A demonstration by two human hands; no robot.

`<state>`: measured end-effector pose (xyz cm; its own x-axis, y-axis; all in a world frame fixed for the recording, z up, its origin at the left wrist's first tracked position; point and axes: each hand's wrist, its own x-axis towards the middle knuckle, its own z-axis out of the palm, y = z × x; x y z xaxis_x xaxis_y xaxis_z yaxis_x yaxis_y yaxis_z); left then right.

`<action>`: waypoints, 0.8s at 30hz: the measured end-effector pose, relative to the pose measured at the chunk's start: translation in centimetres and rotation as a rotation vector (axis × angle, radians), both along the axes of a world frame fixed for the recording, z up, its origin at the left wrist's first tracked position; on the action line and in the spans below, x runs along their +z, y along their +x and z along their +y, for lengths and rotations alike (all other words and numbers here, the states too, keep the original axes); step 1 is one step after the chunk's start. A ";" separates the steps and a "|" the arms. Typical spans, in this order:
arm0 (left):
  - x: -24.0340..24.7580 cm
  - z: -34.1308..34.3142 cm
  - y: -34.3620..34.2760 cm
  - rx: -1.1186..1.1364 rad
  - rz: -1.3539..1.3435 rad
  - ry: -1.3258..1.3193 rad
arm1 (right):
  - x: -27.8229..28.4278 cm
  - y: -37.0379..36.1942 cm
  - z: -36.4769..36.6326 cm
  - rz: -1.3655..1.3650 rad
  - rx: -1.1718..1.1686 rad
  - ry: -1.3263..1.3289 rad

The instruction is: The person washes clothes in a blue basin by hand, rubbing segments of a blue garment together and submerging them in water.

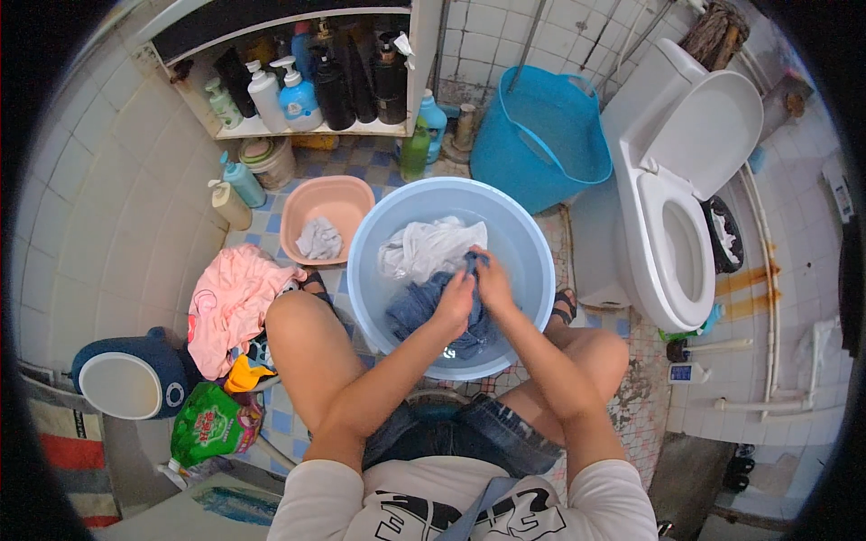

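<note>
The blue garment [415,311] lay in the basin [530,270], and the left hand [456,305] and the right hand [490,278] both gripped its folds close together, perhaps so that one could steady the other. A white cloth [428,248] rested beside it, and the basin stood between the feet [566,307], probably for easy reach. Nearby, a pink bowl [338,197] kept a small pale cloth [320,239] apart, it seemed.

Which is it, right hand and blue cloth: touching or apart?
Touching. The head view shows the right hand gripping a bunched part of the blue cloth, no gap between them.
</note>
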<state>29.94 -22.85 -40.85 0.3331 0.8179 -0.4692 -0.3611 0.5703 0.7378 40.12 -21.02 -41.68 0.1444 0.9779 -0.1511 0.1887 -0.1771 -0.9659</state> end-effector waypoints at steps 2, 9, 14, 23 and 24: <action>-1.8 2.0 -1.3 0.153 -0.179 -0.010 | 0.6 -3.7 -2.1 -0.176 0.102 0.166; -3.5 2.4 -2.3 0.071 -0.338 0.125 | 1.1 -5.0 -2.1 -0.115 0.100 0.280; 1.5 -0.6 -0.4 -0.058 -0.175 0.046 | 0.6 -0.7 0.0 0.129 -0.051 -0.035; 0.0 1.9 -2.7 0.046 -0.142 0.368 | 3.1 -5.7 -2.6 0.037 0.078 0.242; 1.8 0.7 -1.7 -0.057 -0.140 0.342 | 2.5 -3.7 -1.6 0.135 -0.025 0.251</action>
<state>28.28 -22.14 -39.05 0.4247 0.8976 -0.1184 -0.4467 0.3215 0.8349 36.45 -22.67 -39.20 0.1635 0.9836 0.0758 0.0543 0.0678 -0.9962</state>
